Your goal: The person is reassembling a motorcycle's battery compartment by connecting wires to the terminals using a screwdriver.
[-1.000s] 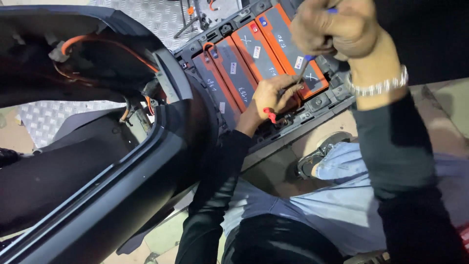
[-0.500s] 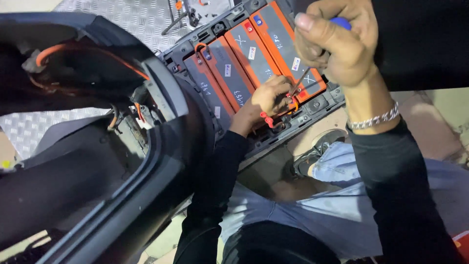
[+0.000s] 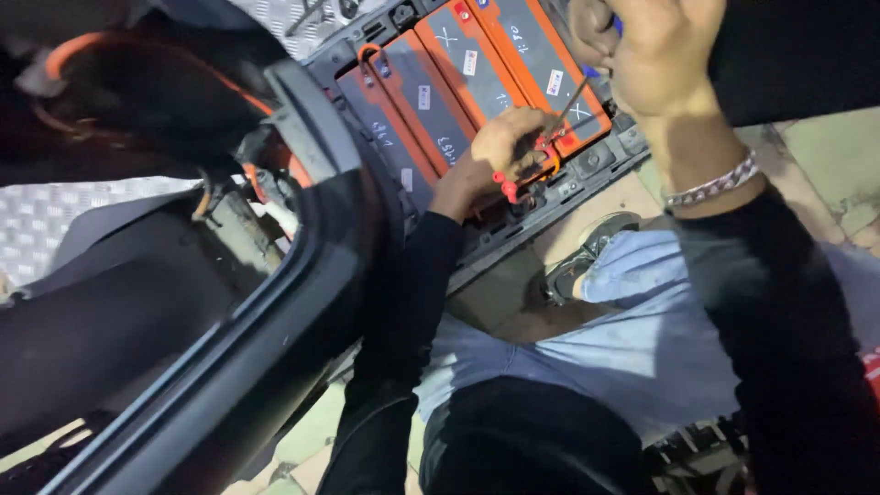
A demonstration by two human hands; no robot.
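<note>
My left hand (image 3: 502, 145) rests on the near end of a row of orange and grey batteries (image 3: 458, 87) in a black tray (image 3: 587, 174), and pinches red-capped wires (image 3: 506, 183) at a terminal. Above it, my right hand (image 3: 653, 57) grips a screwdriver (image 3: 576, 93) with a blue handle. The thin shaft points down at the terminal beside my left fingers. A silver bracelet (image 3: 710, 186) circles my right wrist. Both arms wear black sleeves.
A dark scooter body panel (image 3: 229, 321) with orange cables (image 3: 73, 50) fills the left. Ribbed metal plate (image 3: 55, 215) lies behind it. My knee in light jeans (image 3: 660, 312) and a shoe (image 3: 587, 257) sit on a tiled floor (image 3: 825, 156) on the right.
The view has shifted, so the batteries sit higher in it. My right hand has come down with the screwdriver, whose tip now meets the terminal by my left fingers.
</note>
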